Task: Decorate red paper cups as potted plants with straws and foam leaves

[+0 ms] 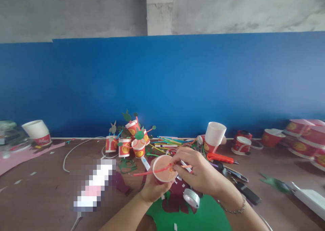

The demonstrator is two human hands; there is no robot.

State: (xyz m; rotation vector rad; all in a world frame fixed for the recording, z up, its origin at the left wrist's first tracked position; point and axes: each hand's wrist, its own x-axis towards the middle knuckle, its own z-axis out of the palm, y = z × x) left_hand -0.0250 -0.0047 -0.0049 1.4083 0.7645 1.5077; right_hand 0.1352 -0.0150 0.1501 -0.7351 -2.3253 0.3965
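Left hand (152,189) grips a paper cup (163,166); right hand (200,174) pinches a red straw (146,172) across its rim. Leafed cups (132,139) stand finished behind, this one bare.

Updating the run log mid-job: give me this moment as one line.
left hand: grips paper cup | right hand: pinches red straw across its mouth | tape roll: on table by right wrist | decorated cups: behind

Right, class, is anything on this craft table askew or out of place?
Yes. The white cup at far left leans instead of standing upright, and so does the tilted cup behind the right hand. Loose straws lie heaped by the wall. The left hand's held cup has a red straw across its mouth.
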